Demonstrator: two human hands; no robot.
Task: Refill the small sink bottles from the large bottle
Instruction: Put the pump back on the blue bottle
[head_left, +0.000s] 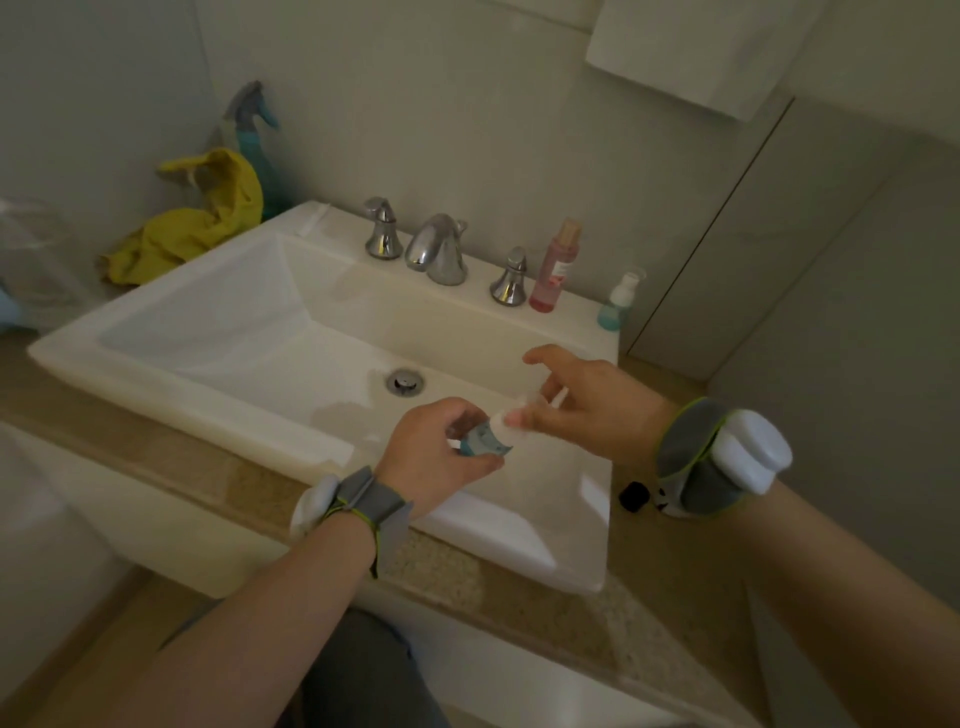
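As left hand grips small bottle, right hand pinches its pump.

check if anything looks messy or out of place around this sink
A yellow cloth lies crumpled left of the sink, bunched against a spray bottle. A small black thing, maybe a cap, lies loose on the counter right of the sink.

— Which one's held?
— A small teal bottle, tilted over the sink front. My left hand grips it, and my right hand pinches its white top.
— Others?
— A teal pump bottle and a pink bottle, upright on the back rim.
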